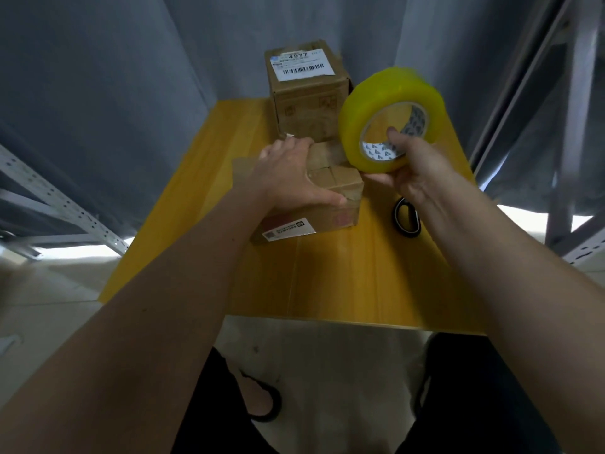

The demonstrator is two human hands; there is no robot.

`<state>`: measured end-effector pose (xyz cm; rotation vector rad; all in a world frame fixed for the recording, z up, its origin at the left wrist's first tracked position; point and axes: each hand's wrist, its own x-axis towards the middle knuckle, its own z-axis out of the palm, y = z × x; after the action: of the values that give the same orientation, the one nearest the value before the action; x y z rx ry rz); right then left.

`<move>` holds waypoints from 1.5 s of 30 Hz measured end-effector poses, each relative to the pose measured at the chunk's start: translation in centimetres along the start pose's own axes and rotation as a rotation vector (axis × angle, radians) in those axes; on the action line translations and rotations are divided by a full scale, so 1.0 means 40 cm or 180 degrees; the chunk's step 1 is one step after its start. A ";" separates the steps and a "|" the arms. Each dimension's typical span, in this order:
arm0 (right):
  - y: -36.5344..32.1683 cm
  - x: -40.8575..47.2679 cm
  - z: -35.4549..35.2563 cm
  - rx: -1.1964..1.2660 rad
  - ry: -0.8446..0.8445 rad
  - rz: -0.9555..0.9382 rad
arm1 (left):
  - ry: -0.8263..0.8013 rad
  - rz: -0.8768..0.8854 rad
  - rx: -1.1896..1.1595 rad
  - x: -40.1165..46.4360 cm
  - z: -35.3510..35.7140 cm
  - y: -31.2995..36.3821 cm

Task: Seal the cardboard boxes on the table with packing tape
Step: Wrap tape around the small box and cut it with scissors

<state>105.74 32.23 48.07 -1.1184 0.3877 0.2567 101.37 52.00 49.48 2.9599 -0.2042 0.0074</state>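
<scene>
The small cardboard box (330, 198) lies near the middle of the yellow table (343, 276), a low carton with old tape across its top flaps and a printed label on the near side. It looks light and fairly stiff at the edges but soft over the flap seam, so by my reading it would slide on the smooth tabletop unless pinned; the best hold is flat pressure on the top, close to the seam and clear of the strip's path. The left hand (291, 173) does just that, palm down on the top with the thumb hooked over the near edge. At about two o'clock from the box, the right hand (415, 178) grasps the roll of yellow packing tape (389, 121), thumb through the core and fingers under the rim; the roll is raised, tilted, close beside the box's right corner. It looks bulky and slick on its face, so the core is the sure grip. Whether a strip already runs to the box is too blurred to tell. At twelve o'clock stands a taller labelled box (307, 93). At four o'clock lie black scissors (407, 217), partly hidden by the right wrist.
</scene>
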 end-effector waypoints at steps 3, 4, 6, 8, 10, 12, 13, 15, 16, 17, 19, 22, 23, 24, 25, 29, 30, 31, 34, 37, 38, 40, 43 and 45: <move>-0.007 0.007 -0.016 -0.0095 0.0035 -0.0148 | -0.0009 -0.0009 -0.0011 0.000 0.000 0.000; -0.007 0.010 -0.024 -0.0159 0.0080 -0.0209 | -0.0007 -0.0013 -0.0014 0.000 0.000 0.000; 0.003 0.014 -0.039 -0.0157 0.0126 -0.0200 | -0.0014 -0.0024 -0.0025 0.001 -0.001 0.001; 0.020 0.019 -0.048 0.0003 0.0134 -0.0074 | -0.0037 -0.0027 -0.0037 0.002 -0.002 0.000; 0.028 0.019 -0.048 0.0098 0.0113 -0.0018 | -0.0024 -0.0020 -0.0033 0.000 -0.001 0.001; 0.030 0.019 -0.046 0.0134 0.0071 -0.0018 | -0.0018 -0.0035 -0.0052 -0.004 -0.002 0.001; 0.033 0.020 -0.048 0.0169 0.0074 -0.0011 | -0.0017 -0.0039 -0.0064 -0.004 -0.002 0.001; 0.048 0.021 -0.049 0.0332 0.0066 0.0095 | -0.0022 -0.0034 -0.0056 -0.004 -0.003 0.003; 0.059 0.022 -0.047 0.0461 0.0029 0.0185 | -0.0031 -0.0033 -0.0039 -0.004 -0.004 0.004; 0.072 0.022 -0.044 0.0616 -0.0020 0.0279 | -0.0057 -0.0036 -0.0015 -0.006 -0.004 0.006; 0.091 0.018 -0.034 0.0914 -0.0074 0.0442 | -0.0179 -0.0018 0.0061 -0.010 -0.008 0.008; 0.096 0.017 -0.023 0.1052 -0.0069 0.0503 | -0.0365 0.0367 0.0295 -0.011 -0.006 0.027; 0.094 0.019 -0.024 0.1047 -0.0051 0.0497 | -0.0398 0.0526 0.0352 -0.012 -0.002 0.039; 0.093 0.022 -0.024 0.1037 -0.0024 0.0488 | -0.0421 0.0643 0.0363 -0.013 0.002 0.053; 0.092 0.024 -0.025 0.1031 0.0003 0.0473 | -0.0423 0.0712 0.0330 -0.014 0.006 0.065; 0.096 0.023 -0.018 0.1007 0.0146 0.0415 | -0.0095 0.0740 0.0032 -0.033 0.022 0.078; 0.096 0.022 -0.016 0.0977 0.0195 0.0394 | 0.0088 0.0759 0.0056 -0.044 0.028 0.078; 0.096 0.020 -0.015 0.0938 0.0241 0.0372 | 0.0284 0.0780 0.0125 -0.055 0.036 0.079; 0.093 0.015 -0.018 0.0841 0.0352 0.0304 | 0.0501 0.0562 0.0311 -0.081 0.047 0.077; 0.084 0.004 -0.020 0.0735 0.0388 0.0267 | 0.0065 -0.0196 0.0496 -0.088 0.022 0.057; 0.083 -0.002 -0.019 0.0714 0.0383 0.0285 | -0.0131 -0.0489 0.0545 -0.090 0.010 0.049; 0.083 -0.012 -0.015 0.0761 0.0358 0.0358 | -0.0429 -0.1051 0.0435 -0.090 -0.015 0.035; 0.088 -0.023 -0.009 0.0896 0.0324 0.0486 | -0.0781 -0.1633 0.0388 -0.083 -0.044 0.029; 0.088 -0.028 -0.007 0.0906 0.0369 0.0503 | -0.0923 -0.1544 0.0913 -0.070 -0.056 0.040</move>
<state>103.32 33.43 45.54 -0.8258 0.5981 0.2670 98.42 51.22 51.92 3.1943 0.5245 -0.4936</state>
